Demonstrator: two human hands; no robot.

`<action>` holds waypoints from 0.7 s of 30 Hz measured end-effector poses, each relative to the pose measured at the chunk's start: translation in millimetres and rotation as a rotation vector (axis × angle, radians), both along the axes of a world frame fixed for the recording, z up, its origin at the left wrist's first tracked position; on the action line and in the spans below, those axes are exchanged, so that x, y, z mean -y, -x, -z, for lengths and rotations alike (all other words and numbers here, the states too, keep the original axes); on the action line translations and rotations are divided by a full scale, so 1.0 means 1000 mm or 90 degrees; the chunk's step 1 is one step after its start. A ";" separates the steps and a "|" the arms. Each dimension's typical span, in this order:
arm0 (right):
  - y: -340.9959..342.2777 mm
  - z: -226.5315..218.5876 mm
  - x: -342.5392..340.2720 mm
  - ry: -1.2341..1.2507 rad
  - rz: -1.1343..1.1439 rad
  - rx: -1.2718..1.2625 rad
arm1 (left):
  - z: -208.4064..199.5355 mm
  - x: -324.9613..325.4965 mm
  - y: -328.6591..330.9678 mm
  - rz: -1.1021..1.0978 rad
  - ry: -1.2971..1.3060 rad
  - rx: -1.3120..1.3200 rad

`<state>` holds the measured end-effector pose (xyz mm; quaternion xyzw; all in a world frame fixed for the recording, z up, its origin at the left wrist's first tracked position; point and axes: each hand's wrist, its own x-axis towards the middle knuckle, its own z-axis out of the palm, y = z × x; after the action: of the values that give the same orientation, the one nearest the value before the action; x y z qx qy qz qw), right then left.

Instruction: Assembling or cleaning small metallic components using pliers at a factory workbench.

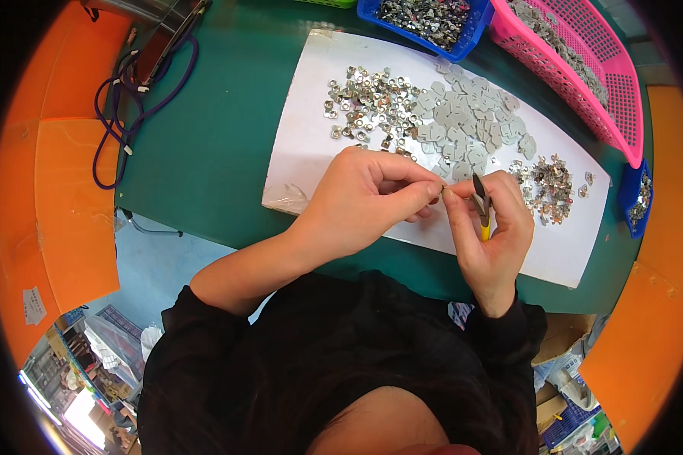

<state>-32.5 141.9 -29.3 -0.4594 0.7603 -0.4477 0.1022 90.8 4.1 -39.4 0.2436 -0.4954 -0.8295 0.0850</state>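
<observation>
Over the near part of a white board, my left hand and my right hand meet fingertip to fingertip. Both pinch at one spot; the tiny part between them is mostly hidden by the fingers and too small to name. A pair of small cutters with dark jaws and a yellow handle rests in my right palm, jaws pointing away from me. Just beyond the hands lie shiny metal cups, flat grey plates and a heap of small metal parts.
The board lies on a green table. Beyond it stand a blue tray of metal pieces and a pink basket of grey plates. A smaller blue bin is at right. A purple cord loops at left; orange panels flank the table.
</observation>
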 end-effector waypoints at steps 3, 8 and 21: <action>0.001 0.000 0.000 -0.003 -0.010 0.001 | 0.000 0.001 0.000 0.009 0.024 0.004; -0.001 0.000 0.001 0.003 -0.011 -0.022 | 0.003 0.000 -0.001 0.002 0.017 -0.004; 0.000 0.001 -0.001 0.003 -0.010 -0.031 | 0.003 0.002 -0.003 0.032 0.009 -0.009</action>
<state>-32.1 142.4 -29.8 -0.4764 0.7578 -0.4374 0.0863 94.2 2.4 -42.8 0.2243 -0.5068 -0.8295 0.0694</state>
